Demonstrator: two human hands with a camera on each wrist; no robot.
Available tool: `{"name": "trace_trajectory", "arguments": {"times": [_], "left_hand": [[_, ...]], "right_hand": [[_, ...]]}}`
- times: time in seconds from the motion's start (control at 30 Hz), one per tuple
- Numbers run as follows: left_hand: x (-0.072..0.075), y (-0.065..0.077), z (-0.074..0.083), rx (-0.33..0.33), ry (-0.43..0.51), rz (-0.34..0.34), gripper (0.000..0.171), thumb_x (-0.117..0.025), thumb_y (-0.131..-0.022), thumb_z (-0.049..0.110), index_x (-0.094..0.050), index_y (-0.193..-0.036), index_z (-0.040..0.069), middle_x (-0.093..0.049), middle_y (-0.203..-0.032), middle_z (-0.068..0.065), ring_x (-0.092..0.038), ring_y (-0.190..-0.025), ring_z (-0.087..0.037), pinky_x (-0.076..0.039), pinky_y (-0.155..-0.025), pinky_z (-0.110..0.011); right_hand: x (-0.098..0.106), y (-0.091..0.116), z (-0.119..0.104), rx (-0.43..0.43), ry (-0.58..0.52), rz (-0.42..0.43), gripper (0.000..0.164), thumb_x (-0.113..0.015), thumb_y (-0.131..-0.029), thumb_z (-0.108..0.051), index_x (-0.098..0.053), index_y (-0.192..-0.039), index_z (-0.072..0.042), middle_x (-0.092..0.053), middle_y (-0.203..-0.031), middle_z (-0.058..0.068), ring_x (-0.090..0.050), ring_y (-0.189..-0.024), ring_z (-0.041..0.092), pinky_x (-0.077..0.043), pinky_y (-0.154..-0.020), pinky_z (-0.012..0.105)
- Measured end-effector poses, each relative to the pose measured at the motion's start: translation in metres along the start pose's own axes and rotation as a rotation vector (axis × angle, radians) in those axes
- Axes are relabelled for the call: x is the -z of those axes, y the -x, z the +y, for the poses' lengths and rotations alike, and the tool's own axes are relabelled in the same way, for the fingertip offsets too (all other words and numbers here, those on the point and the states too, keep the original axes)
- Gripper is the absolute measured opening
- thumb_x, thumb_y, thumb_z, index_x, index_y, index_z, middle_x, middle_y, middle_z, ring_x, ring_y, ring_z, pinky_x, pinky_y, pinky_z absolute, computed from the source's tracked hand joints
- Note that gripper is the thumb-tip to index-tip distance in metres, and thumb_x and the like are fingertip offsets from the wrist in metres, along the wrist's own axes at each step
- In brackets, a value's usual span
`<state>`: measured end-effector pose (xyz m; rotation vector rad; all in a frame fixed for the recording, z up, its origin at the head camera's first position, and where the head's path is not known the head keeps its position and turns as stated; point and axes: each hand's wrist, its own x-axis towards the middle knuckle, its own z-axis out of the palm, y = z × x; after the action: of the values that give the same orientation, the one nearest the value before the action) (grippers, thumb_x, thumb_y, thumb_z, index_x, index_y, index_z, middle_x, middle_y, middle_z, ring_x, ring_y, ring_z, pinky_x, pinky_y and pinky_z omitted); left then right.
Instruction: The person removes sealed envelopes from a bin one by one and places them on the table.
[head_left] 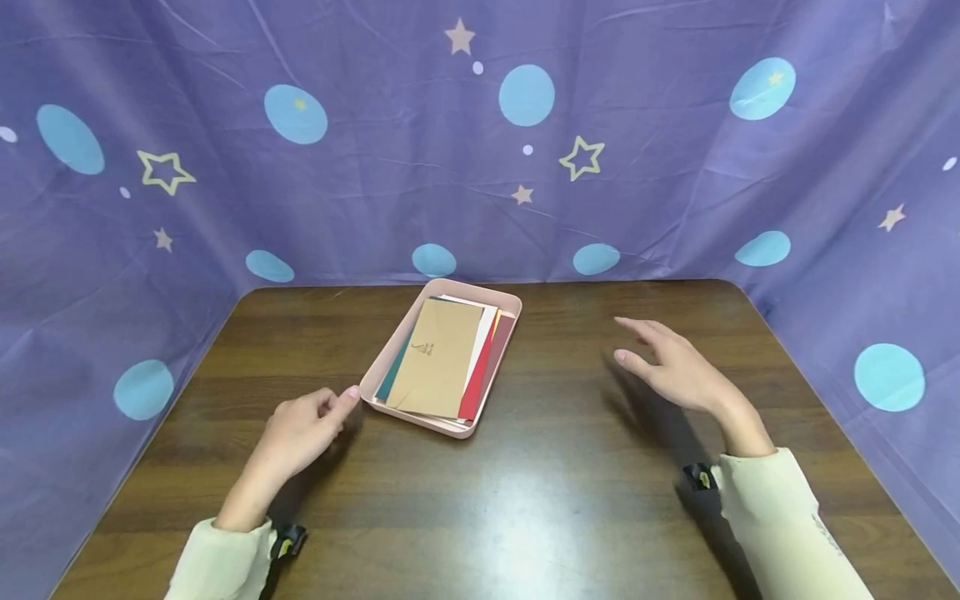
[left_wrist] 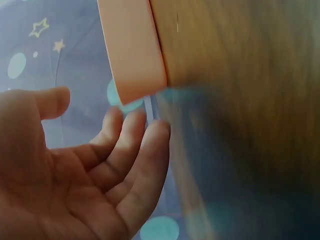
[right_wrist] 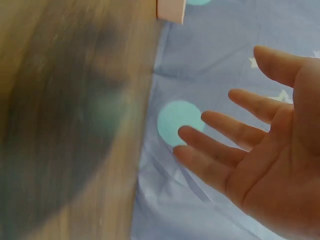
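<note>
A shallow pink tray (head_left: pixel 367 393) lies slanted on the table, left of centre toward the back. On top of its stack is a tan paper envelope (head_left: pixel 442 375) with a small dark print. Teal, white, red (head_left: pixel 474 392) and maroon (head_left: pixel 498 346) paper pieces peek out from under it. Beside the tray's near left corner is my left hand (head_left: pixel 303 429), its fingers loosely bent; in the left wrist view a gap shows between the fingers and the tray (left_wrist: pixel 134 50). Well to the right, my right hand (head_left: pixel 678 367) hovers over the table with fingers extended, holding nothing.
The brown wooden table (head_left: pixel 570 500) carries a bright glare near its front. A purple curtain (head_left: pixel 375 167) with stars and blue dots hangs behind and along both sides. Each sleeve has a small black device (head_left: pixel 699 477) at the wrist.
</note>
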<state>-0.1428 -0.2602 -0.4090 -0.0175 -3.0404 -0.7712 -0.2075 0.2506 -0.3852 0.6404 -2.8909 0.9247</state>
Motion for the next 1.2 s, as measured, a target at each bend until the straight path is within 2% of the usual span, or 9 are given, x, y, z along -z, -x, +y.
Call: {"name": "trace_trajectory", "arguments": {"times": [0.1,0.2,0.33,0.43,0.57,0.67,0.8,1.0,1.2], "left_hand": [[-0.008,0.002,0.006,0.037,0.166,-0.121,0.058,-0.039,-0.097,0.060,-0.064,-0.083,0.009,-0.064,-0.072,-0.002,-0.059,-0.064,-0.016,-0.049,-0.058,-0.032],[-0.015,0.002,0.011,0.093,0.338,-0.209,0.062,-0.041,-0.096,0.059,-0.066,-0.089,0.003,-0.067,-0.077,-0.007,-0.063,-0.067,-0.019,-0.053,-0.060,-0.032],[-0.022,0.003,0.015,0.143,0.434,-0.274,0.061,-0.043,-0.097,0.057,-0.066,-0.093,0.000,-0.066,-0.077,-0.010,-0.064,-0.066,-0.021,-0.054,-0.060,-0.033],[-0.026,0.003,0.018,0.164,0.449,-0.298,0.060,-0.045,-0.096,0.057,-0.066,-0.093,0.001,-0.065,-0.075,-0.010,-0.064,-0.063,-0.022,-0.054,-0.058,-0.034],[-0.033,0.002,0.023,0.180,0.462,-0.315,0.060,-0.047,-0.095,0.058,-0.066,-0.091,0.002,-0.065,-0.070,-0.011,-0.063,-0.058,-0.023,-0.054,-0.053,-0.035],[-0.036,0.001,0.029,0.185,0.466,-0.330,0.060,-0.047,-0.094,0.059,-0.066,-0.089,0.002,-0.064,-0.067,-0.012,-0.062,-0.056,-0.023,-0.054,-0.051,-0.035],[-0.039,-0.003,0.033,0.193,0.464,-0.345,0.062,-0.046,-0.094,0.060,-0.065,-0.086,0.002,-0.063,-0.065,-0.012,-0.062,-0.053,-0.024,-0.053,-0.049,-0.036],[-0.041,-0.006,0.035,0.194,0.438,-0.348,0.060,-0.046,-0.095,0.058,-0.064,-0.083,0.002,-0.062,-0.063,-0.013,-0.062,-0.051,-0.025,-0.053,-0.047,-0.035],[-0.039,-0.008,0.041,0.180,0.396,-0.349,0.059,-0.049,-0.094,0.057,-0.063,-0.080,0.001,-0.062,-0.061,-0.013,-0.061,-0.050,-0.024,-0.053,-0.047,-0.035]], "right_hand": [[-0.006,-0.015,-0.003,-0.006,-0.086,-0.025,0.052,-0.053,-0.097,-0.044,-0.040,-0.143,-0.025,-0.044,-0.141,0.004,-0.050,-0.117,0.023,-0.042,-0.094,0.048],[-0.012,-0.030,-0.007,-0.006,-0.174,-0.061,0.050,-0.054,-0.096,-0.044,-0.042,-0.141,-0.024,-0.045,-0.140,-0.001,-0.051,-0.116,0.020,-0.043,-0.093,0.044],[-0.020,-0.050,-0.012,-0.001,-0.237,-0.104,0.049,-0.053,-0.097,-0.043,-0.043,-0.140,-0.022,-0.047,-0.139,-0.002,-0.049,-0.119,0.020,-0.041,-0.096,0.044],[-0.025,-0.063,-0.016,-0.015,-0.268,-0.124,0.047,-0.054,-0.097,-0.041,-0.045,-0.139,-0.021,-0.053,-0.133,0.001,-0.049,-0.119,0.020,-0.042,-0.095,0.043],[-0.033,-0.077,-0.023,-0.051,-0.363,-0.168,0.044,-0.054,-0.099,-0.031,-0.045,-0.138,-0.015,-0.057,-0.126,0.009,-0.053,-0.114,0.022,-0.046,-0.089,0.041],[-0.039,-0.085,-0.030,-0.079,-0.453,-0.204,0.044,-0.054,-0.099,-0.022,-0.043,-0.139,-0.007,-0.054,-0.127,0.015,-0.053,-0.113,0.026,-0.047,-0.089,0.045],[-0.051,-0.097,-0.029,-0.095,-0.510,-0.215,0.043,-0.053,-0.099,-0.018,-0.042,-0.138,-0.003,-0.051,-0.130,0.020,-0.051,-0.114,0.030,-0.045,-0.091,0.050],[-0.066,-0.111,-0.028,-0.099,-0.499,-0.220,0.045,-0.053,-0.099,-0.020,-0.041,-0.138,-0.002,-0.049,-0.131,0.023,-0.052,-0.112,0.030,-0.047,-0.089,0.046],[-0.073,-0.118,-0.032,-0.100,-0.445,-0.207,0.046,-0.053,-0.098,-0.020,-0.041,-0.139,-0.001,-0.052,-0.130,0.020,-0.055,-0.108,0.024,-0.050,-0.084,0.039]]}}
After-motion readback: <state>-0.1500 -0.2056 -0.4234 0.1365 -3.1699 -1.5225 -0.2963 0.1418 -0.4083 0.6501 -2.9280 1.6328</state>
